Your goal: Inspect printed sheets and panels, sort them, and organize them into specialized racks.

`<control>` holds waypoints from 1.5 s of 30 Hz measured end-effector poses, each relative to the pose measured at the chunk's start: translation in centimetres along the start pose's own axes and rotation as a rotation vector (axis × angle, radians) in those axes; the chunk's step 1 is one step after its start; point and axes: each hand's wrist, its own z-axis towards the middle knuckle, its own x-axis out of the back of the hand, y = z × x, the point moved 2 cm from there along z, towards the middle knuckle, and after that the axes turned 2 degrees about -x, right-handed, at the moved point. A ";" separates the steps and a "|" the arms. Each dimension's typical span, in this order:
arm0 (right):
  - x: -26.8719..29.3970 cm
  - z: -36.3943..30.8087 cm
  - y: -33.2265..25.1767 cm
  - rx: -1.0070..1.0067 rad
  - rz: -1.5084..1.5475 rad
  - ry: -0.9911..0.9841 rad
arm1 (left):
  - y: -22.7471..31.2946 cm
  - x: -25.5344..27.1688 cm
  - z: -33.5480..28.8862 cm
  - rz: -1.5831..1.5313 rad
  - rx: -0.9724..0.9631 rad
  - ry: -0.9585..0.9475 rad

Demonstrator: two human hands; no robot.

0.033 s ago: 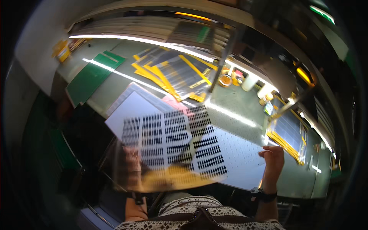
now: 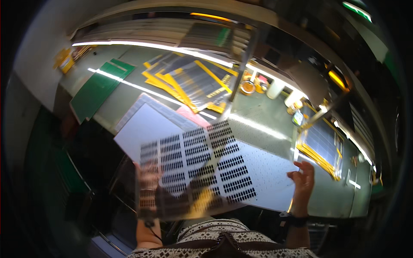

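A clear film sheet (image 2: pixel 196 151) printed with rows of small black rectangles hangs tilted in front of me. My left hand (image 2: pixel 149 176) grips its left edge and shows through the film, partly blurred. Beneath and beyond the sheet lies a white board (image 2: pixel 269 172) with fine dark dots, and a plain pale sheet (image 2: pixel 148 122) is at its left. My right hand (image 2: pixel 303 178) is raised at the board's right edge, fingers bent and apart from the thumb, with nothing seen between them.
Yellow-edged dark film sheets (image 2: pixel 195 86) are piled at the back, and another such stack (image 2: pixel 320 148) is at the right. A green board (image 2: pixel 101 92) lies far left. A metal post (image 2: pixel 245 64) rises near containers and a tape roll (image 2: pixel 248 87).
The whole view has shifted slightly. The film's orange reflection near its lower edge has shrunk, and the film looks sharper. My right hand's fingers have moved a little farther from the thumb.
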 end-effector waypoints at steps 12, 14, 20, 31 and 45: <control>16.0 -10.6 24.8 -0.612 -0.167 0.154 | -13.0 -5.6 8.4 1.248 0.195 -0.206; 18.1 -11.1 25.9 -0.542 -0.014 0.224 | -15.0 -8.0 8.0 1.256 0.125 -0.245; 24.1 -9.4 26.9 -0.513 -0.298 0.426 | -20.2 -14.4 5.2 1.161 -0.103 -0.431; 25.3 -9.7 28.0 -0.421 -0.550 0.409 | -20.6 -14.8 5.1 1.212 -0.102 -0.400; 25.3 -9.8 28.5 -0.517 -0.337 0.390 | -22.0 -14.0 6.7 1.236 -0.008 -0.345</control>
